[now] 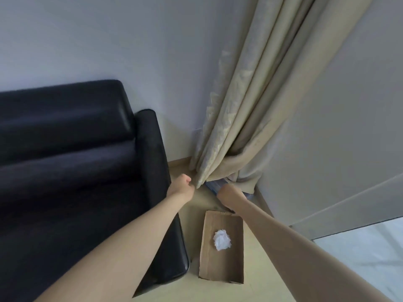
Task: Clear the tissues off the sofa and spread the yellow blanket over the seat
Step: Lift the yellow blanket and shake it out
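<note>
The black sofa [65, 171] fills the left side; no tissues lie on the part of its seat that shows. A crumpled white tissue wad [222, 239] lies in an open cardboard box [209, 258] on the floor beside the sofa's arm. My left hand [182, 185] is closed on the lower edge of the beige curtain [250, 105]. My right hand [227, 192] reaches under the curtain's hem onto a bluish object [214, 185]; its fingers are hidden. The yellow blanket is not in view.
Pale floor [261, 269] runs between the sofa arm and the right wall. The curtain hangs into the room's corner. A grey wall panel [349, 127] and a window or glass pane [370, 247] stand on the right.
</note>
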